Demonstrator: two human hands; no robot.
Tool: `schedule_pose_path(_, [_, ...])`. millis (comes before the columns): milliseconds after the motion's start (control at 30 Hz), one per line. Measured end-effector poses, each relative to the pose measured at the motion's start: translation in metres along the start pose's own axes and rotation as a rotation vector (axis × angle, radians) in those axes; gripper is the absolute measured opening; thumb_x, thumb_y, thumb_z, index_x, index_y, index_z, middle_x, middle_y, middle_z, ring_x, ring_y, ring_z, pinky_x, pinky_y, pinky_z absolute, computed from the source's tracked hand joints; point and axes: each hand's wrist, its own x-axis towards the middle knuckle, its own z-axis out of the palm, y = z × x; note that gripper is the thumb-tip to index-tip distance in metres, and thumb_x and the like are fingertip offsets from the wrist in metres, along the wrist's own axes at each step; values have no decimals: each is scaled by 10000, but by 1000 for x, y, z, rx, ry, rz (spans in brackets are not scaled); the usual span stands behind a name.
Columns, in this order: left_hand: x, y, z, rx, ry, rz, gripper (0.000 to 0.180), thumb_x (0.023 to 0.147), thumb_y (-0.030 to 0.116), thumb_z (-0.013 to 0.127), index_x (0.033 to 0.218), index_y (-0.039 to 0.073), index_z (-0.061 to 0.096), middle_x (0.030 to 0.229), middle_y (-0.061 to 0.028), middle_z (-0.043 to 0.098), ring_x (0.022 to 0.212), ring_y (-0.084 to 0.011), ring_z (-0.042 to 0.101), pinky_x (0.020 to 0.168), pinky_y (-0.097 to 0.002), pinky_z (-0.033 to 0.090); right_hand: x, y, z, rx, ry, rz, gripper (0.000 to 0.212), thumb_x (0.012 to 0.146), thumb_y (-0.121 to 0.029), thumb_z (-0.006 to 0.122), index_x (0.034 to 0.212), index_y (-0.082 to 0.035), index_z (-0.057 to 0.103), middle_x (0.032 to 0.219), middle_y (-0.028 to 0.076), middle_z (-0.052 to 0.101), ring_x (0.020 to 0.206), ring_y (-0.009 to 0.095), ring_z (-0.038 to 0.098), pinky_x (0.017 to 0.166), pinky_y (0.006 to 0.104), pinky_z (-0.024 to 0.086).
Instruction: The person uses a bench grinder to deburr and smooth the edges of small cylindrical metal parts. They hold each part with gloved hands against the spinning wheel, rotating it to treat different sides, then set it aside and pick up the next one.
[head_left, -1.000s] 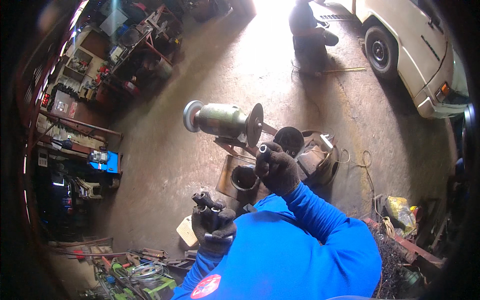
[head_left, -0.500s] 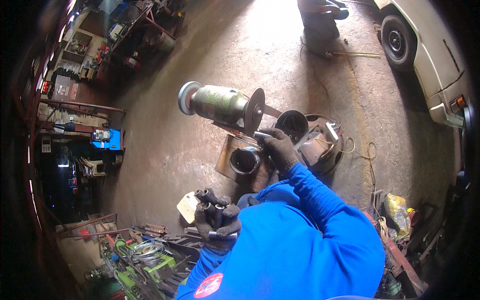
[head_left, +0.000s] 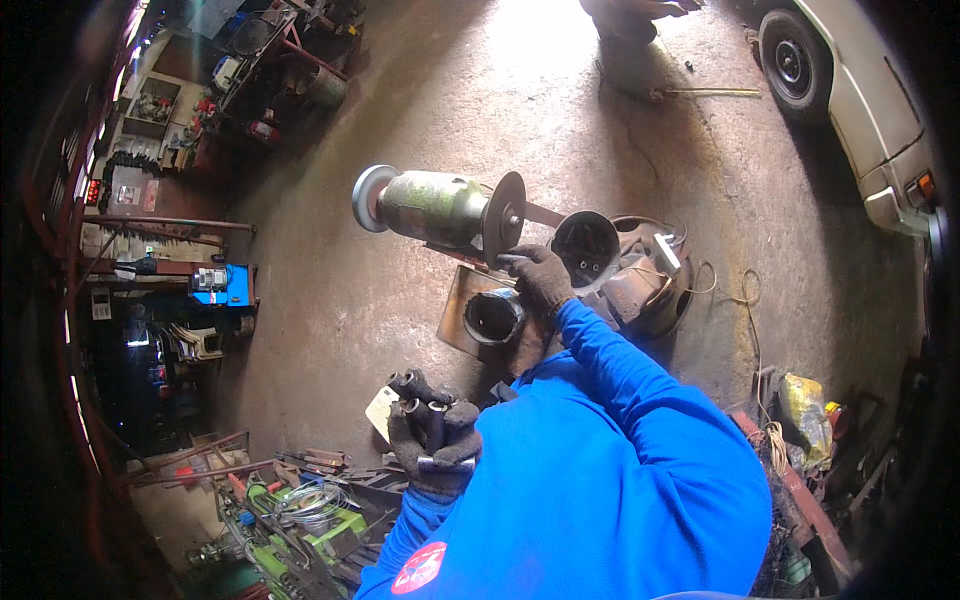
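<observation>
The gloved right hand (head_left: pixel 545 284) is clamped on a short metal tube (head_left: pixel 512 258) by the lower edge of the grinding disc (head_left: pixel 505 212) – whether they touch, I cannot tell. If the disc is turning, a loose pinch could let it snatch the tube; the left hand (head_left: pixel 449 462), curled round several more tubes (head_left: pixel 436 425), could spill one – its grip looks crowded

Tubes (head_left: pixel 436 425) look like dk metal, smooth w/ some shine. Grinder body (head_left: pixel 435 205) is metal, worn paint, semi-gloss; disc (head_left: pixel 501 212) is matt. Gloves (head_left: pixel 545 280) = rough matt cloth. Shirt (head_left: pixel 610 490) = soft matt cloth. Floor (head_left: pixel 320 340) = rough concrete, shiny in spots. Van (head_left: pixel 870 110) = smooth painted metal.
</observation>
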Motion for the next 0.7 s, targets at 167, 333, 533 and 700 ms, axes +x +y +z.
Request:
schedule_pose_path(167, [-2,4,-3,47,-54,-16,415,1140,384,580,1522,250,671,1464,-171,641,1246,-303,647,645,-264,653,8,16,3,-42,5,-8,430,909,-118,669,1308,-23,800,1066,66,836,868,129,721,742,297,596])
schedule_pose_path(333, [1,4,-1,49,-52,-25,419,1140,384,581,1527,249,667,1464,-169,639,1246,-302,647,643,-264,652,13,25,5,24,50,-49,332,946,-125,740,1257,-27,801,1030,72,820,751,139,698,624,316,565])
schedule_pose_path(533, [-2,5,0,51,-36,-26,423,1140,384,583,1533,247,661,1463,-166,637,1245,-300,647,640,-264,651,13,18,3,-12,76,95,288,1035,-168,690,1260,-26,800,1002,99,822,716,151,708,592,318,562])
schedule_pose_path(700, [-6,3,4,60,-32,-15,427,1141,384,584,1538,246,656,1462,-164,635,1245,-299,647,638,-265,650,21,34,6,104,67,92,304,1023,-94,657,1286,-27,792,1012,106,835,723,139,715,616,311,574])
